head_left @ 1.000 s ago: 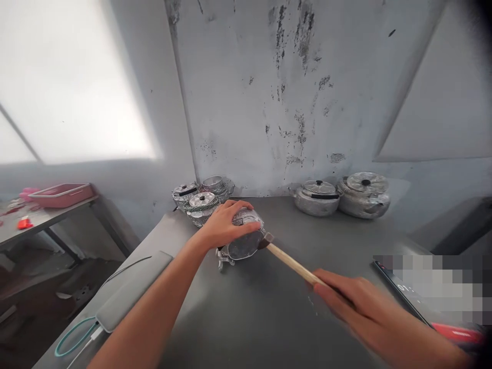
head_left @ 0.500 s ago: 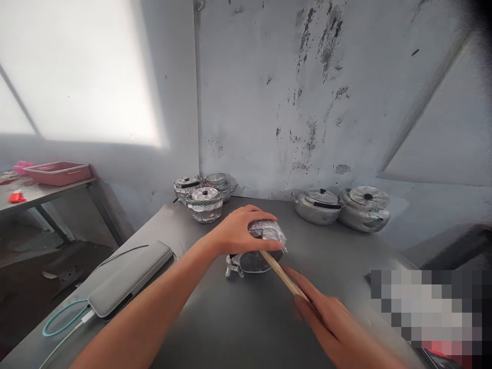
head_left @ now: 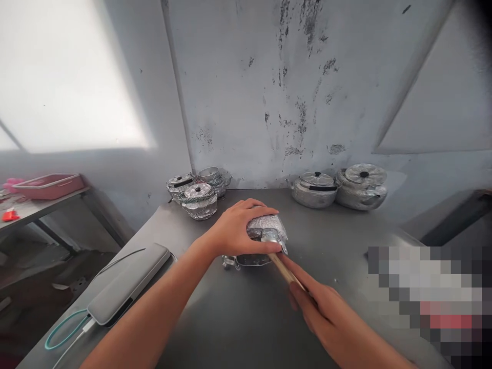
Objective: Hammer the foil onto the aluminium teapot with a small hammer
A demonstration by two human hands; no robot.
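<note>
My left hand (head_left: 240, 228) is wrapped over the top of a small silver metal pot (head_left: 267, 221), gripping it with the thumb on the near side and the fingers over the far side. The pot seems to lie tipped on the table, its dark opening partly showing below my thumb. A shiny metal fitting sticks out low on its left. My right hand (head_left: 313, 302) is closed round the wooden handle of a tool (head_left: 283, 267), which slants up to the pot beside my left thumb. The tool's working end is hidden by my thumb and the pot.
Several silver pots stand along the wall: small ones (head_left: 199, 202) at back left, wider lidded ones (head_left: 315, 197) at back right. A grey case (head_left: 128, 287) with cables lies on the grey table (head_left: 230, 328) at left. A pink basket (head_left: 52, 187) sits on a side table.
The tool's handle has shifted right and out along the pot's rim, with my right hand. My left hand keeps its hold on the pot. The view has tilted down slightly.
</note>
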